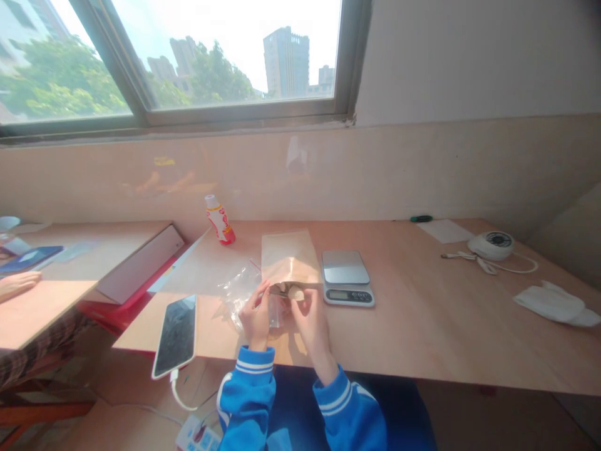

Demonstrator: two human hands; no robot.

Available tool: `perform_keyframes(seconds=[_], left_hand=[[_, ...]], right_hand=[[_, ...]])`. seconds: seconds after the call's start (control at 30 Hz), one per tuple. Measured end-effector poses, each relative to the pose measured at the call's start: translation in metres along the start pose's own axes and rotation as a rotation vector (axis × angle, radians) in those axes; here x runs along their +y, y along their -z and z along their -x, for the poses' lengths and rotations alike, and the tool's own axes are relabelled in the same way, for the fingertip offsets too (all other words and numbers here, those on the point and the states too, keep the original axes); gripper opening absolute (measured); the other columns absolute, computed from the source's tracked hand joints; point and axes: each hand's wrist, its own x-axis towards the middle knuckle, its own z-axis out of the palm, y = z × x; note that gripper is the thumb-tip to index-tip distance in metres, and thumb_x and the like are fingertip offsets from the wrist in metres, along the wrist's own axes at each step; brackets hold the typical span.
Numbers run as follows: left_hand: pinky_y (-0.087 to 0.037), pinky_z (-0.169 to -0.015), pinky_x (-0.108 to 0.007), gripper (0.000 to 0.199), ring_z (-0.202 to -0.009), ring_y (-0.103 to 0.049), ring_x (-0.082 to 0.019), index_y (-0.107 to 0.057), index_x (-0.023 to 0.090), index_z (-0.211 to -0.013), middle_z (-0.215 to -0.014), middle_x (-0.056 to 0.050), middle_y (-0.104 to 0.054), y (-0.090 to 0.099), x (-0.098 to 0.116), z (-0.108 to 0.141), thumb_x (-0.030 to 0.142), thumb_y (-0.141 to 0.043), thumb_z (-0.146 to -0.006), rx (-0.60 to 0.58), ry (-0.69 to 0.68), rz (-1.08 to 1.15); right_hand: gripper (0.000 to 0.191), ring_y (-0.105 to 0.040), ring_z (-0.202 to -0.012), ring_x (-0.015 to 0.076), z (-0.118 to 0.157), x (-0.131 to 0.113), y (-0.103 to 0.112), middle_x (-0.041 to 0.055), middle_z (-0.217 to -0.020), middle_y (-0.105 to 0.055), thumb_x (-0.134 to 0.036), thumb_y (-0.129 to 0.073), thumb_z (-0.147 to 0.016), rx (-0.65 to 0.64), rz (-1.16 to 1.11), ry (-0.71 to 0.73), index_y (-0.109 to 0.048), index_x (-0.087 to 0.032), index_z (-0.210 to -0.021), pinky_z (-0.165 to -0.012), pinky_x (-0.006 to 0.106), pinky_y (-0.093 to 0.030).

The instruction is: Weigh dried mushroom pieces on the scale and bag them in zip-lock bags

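Left hand (256, 317), right hand (310, 322) pinching small tan item (295, 292) at kraft bag (287, 255) mouth; crumpled plastic bag (240, 293) lying beside left hand; digital scale (346, 279) sitting right of right hand.

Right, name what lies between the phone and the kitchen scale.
Head view: a clear plastic bag, a kraft paper bag, and the left hand and right hand.

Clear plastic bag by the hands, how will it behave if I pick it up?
The crumpled clear plastic bag will probably be floppy, since it lies in soft folds on the pale wooden desk. It is likely light, being thin film, and its glossy surface may slip.
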Motion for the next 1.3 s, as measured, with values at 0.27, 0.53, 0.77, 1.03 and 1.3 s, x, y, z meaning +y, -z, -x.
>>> perform_keyframes(seconds=[0.27, 0.53, 0.77, 1.03, 1.3], left_hand=[[-0.051, -0.091, -0.030, 0.022, -0.104, -0.065, -0.021, -0.073, 0.026, -0.094, -0.110, -0.003, -0.071, 0.000, -0.003, -0.003, 0.037, -0.063, -0.079, -0.010, 0.010, 0.011], [-0.050, -0.091, -0.031, 0.023, -0.097, -0.068, -0.020, -0.073, 0.027, -0.094, -0.112, -0.002, -0.070, 0.001, -0.005, -0.002, 0.040, -0.064, -0.077, -0.016, 0.047, 0.005], [-0.049, -0.094, -0.033, 0.023, -0.102, -0.066, -0.021, -0.072, 0.026, -0.094, -0.113, -0.003, -0.070, 0.002, -0.002, -0.004, 0.039, -0.061, -0.079, -0.005, 0.034, -0.034], [-0.049, -0.093, -0.034, 0.023, -0.106, -0.064, -0.022, -0.070, 0.024, -0.096, -0.115, -0.005, -0.069, 0.004, -0.002, -0.005, 0.035, -0.057, -0.082, -0.011, 0.065, -0.037], [-0.048, -0.094, -0.033, 0.021, -0.107, -0.063, -0.021, -0.070, 0.024, -0.095, -0.116, -0.004, -0.069, 0.006, 0.000, -0.004, 0.033, -0.057, -0.082, -0.033, 0.064, -0.054]], right_hand=[[0.033, -0.055, -0.059, 0.0154, -0.033, 0.014, 0.141, -0.0022, -0.066, -0.059, -0.049, -0.060, -0.074, -0.218, 0.136, 0.042, -0.061, -0.021, -0.093, -0.055, 0.026, -0.044], [0.055, -0.059, -0.067, 0.0250, -0.059, 0.096, 0.212, 0.0090, -0.076, -0.064, -0.060, -0.047, -0.073, 0.417, 0.411, -0.126, -0.057, -0.015, -0.104, -0.060, 0.036, -0.046], [0.046, -0.058, -0.086, 0.0266, -0.052, 0.072, 0.177, 0.0140, -0.093, -0.059, -0.039, -0.039, -0.085, 0.527, 0.554, 0.172, -0.059, -0.014, -0.118, -0.077, 0.039, -0.047], [0.038, -0.064, -0.084, 0.0221, -0.041, 0.050, 0.132, 0.0062, -0.095, -0.070, -0.018, -0.035, -0.085, 0.041, 0.524, 0.100, -0.069, -0.024, -0.101, -0.071, 0.032, -0.047], [0.038, -0.065, -0.069, 0.0233, -0.045, 0.037, 0.132, 0.0064, -0.086, -0.073, -0.020, -0.038, -0.086, 0.036, 0.711, -0.102, -0.072, -0.031, -0.099, -0.057, 0.030, -0.041]])
